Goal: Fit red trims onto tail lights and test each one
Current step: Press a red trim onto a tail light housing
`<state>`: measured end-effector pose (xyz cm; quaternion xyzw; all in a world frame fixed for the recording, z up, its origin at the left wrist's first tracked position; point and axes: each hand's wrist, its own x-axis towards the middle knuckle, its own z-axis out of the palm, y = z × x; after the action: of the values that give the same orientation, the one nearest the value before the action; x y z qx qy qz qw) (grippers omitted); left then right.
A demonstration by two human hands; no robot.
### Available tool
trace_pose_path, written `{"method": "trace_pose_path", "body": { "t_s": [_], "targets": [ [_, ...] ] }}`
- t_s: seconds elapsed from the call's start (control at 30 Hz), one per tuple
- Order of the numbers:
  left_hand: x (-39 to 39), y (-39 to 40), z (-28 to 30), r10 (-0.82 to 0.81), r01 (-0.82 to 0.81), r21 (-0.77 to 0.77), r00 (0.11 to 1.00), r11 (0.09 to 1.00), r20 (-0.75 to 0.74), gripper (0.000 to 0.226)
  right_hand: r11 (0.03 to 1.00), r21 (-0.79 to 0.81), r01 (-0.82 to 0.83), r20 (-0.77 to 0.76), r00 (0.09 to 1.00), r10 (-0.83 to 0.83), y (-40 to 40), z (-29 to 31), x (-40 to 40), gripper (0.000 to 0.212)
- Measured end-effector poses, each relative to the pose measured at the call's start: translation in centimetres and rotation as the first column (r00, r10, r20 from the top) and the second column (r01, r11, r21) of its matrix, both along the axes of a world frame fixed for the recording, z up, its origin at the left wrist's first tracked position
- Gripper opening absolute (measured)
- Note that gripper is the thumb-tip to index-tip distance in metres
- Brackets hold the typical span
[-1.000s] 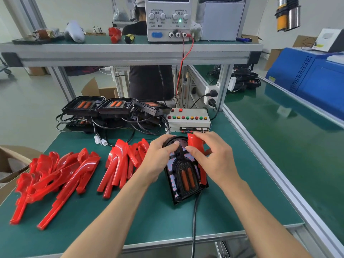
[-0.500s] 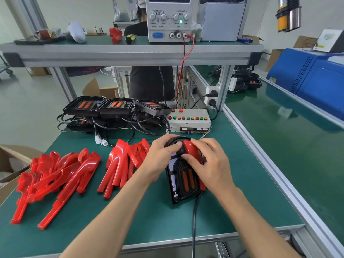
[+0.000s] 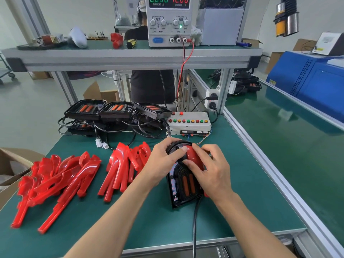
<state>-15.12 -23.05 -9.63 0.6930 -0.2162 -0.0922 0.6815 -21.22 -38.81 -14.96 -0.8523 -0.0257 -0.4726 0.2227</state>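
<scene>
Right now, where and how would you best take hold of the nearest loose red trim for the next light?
Probably by the long straight stem of the trim in the pile just left of the left hand, coming from above. The stems lie flat and point toward the person, while the curved heads overlap one another.

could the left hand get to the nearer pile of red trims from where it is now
Probably yes: the left hand sits on the tail light right beside that pile of red trims, with nothing between them, though it would have to let go first.
</scene>
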Motion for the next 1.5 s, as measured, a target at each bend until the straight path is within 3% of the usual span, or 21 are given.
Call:
{"method": "trace_pose_path", "body": {
  "t_s": [0.33,0.77,0.9,1.03,1.23,1.4,1.5],
  "targets": [
    [-0.1,0.3,0.1,-0.027,0.027,0.032,1.000,0.999,0.001,0.025,0.999,0.029,-0.026,0.091,0.996,0.023,0.6,-0.9,0.9,0.048],
    [0.2,0.3,0.3,-0.069,0.068,-0.013,0.994,0.998,-0.082,0.025,0.999,-0.021,-0.024,0.142,0.990,0.026,0.8,-0.8,0.9,0.036],
    [0.3,0.4,0.0,-0.047,0.046,-0.005,0.997,0.999,-0.055,0.020,0.997,0.016,-0.079,0.159,0.984,0.076,1.2,-0.3,0.7,0.034],
    [0.6,0.3,-0.5,0.005,-0.006,-0.012,0.998,1.000,-0.056,0.013,0.966,0.200,-0.163,0.149,0.980,0.134,0.7,-0.3,-0.4,0.028],
    [0.7,0.1,-1.1,0.015,-0.016,-0.020,0.998,1.000,-0.055,0.012,0.984,0.158,-0.082,0.013,0.997,0.081,0.1,-3.4,-3.2,0.026],
    [0.9,0.4,-1.4,0.043,-0.046,-0.038,0.997,0.998,-0.063,0.013,0.999,0.010,-0.042,-0.122,0.992,0.043,0.1,-3.9,-4.4,0.026],
    [0.9,0.5,-1.5,0.030,-0.033,-0.045,0.998,0.998,-0.054,0.013,0.998,0.028,0.055,-0.208,0.977,-0.048,0.0,-4.4,-6.1,0.028]
  ]
}}
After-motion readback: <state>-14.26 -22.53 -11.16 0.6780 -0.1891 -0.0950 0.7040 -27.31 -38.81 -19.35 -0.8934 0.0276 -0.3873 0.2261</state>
